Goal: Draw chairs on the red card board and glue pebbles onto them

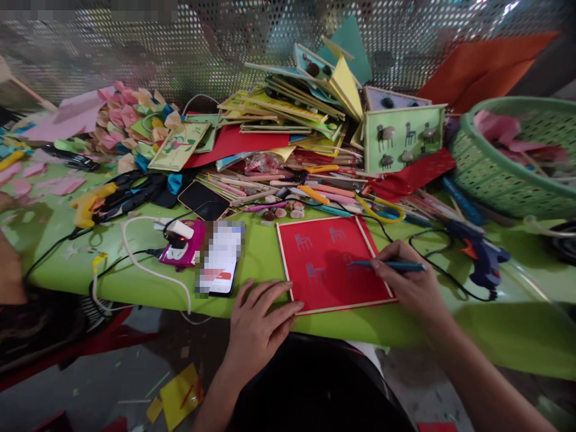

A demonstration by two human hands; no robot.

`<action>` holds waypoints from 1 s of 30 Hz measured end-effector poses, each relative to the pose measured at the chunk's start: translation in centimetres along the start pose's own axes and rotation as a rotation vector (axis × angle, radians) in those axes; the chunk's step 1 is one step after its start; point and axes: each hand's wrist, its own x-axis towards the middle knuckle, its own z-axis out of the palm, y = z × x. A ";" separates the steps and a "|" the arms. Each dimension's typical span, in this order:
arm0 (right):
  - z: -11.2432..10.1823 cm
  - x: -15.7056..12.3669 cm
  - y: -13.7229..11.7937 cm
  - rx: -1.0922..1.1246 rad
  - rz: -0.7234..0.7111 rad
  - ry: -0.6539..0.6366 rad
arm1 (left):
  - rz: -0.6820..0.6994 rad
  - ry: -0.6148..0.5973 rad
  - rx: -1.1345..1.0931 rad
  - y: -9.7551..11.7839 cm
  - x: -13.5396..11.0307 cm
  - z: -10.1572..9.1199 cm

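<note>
A red card [333,288] edged with thin pale sticks lies at the front of the green table. Several small dark chair drawings are on it. In my right hand [409,285] is a dark blue pen [400,265], its tip at the drawing on the card's right side. My left hand [263,318] rests with fingers stretched out over the card's lower left corner and the table edge. Just left of the card lies a lit phone [220,258]. Small pebbles [283,211] sit in a cluster behind the card.
Behind are pens and sticks, stacked framed cards [288,108] and a green card with pebble figures [405,141]. On the right are a blue glue gun [483,255] and a green basket [508,174]. A purple power socket [184,243] with cables and a yellow glue gun [92,204] lie left.
</note>
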 end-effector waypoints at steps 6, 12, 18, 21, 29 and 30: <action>-0.3 -0.1 0.2 0.081 0.029 -0.004 | -0.004 -0.005 0.015 0.1 0.1 0.0; 0.0 0.0 -0.1 0.053 0.037 -0.061 | -0.003 -0.005 0.006 0.0 0.0 0.0; 0.1 0.0 0.2 0.018 0.035 -0.084 | -0.012 -0.005 -0.016 0.0 -0.1 0.1; 0.1 0.0 0.3 0.002 0.028 -0.095 | -0.014 -0.014 -0.019 0.0 -0.1 0.1; 0.3 -0.1 0.4 -0.051 -0.008 -0.050 | -0.019 -0.014 -0.020 0.0 -0.2 0.0; 0.3 0.0 0.5 -0.053 -0.012 -0.043 | -0.018 -0.014 -0.022 -0.1 -0.2 0.1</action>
